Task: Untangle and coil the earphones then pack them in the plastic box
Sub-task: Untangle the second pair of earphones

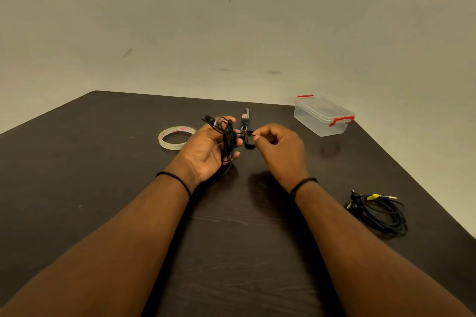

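A tangled bunch of black earphones (228,137) rests in my left hand (208,150), palm up above the middle of the dark table, fingers curled around the wires. An earbud sticks out at the top left of the bunch. My right hand (277,148) pinches a strand of the same cable between thumb and forefinger, just to the right of the bunch. The clear plastic box (323,117) with red clips stands closed at the far right of the table, well away from both hands.
A roll of clear tape (175,137) lies left of my left hand. Black-handled scissors (246,123) lie behind the hands. A second coiled black cable (378,211) with a yellow-tagged plug sits near the table's right edge (412,175).
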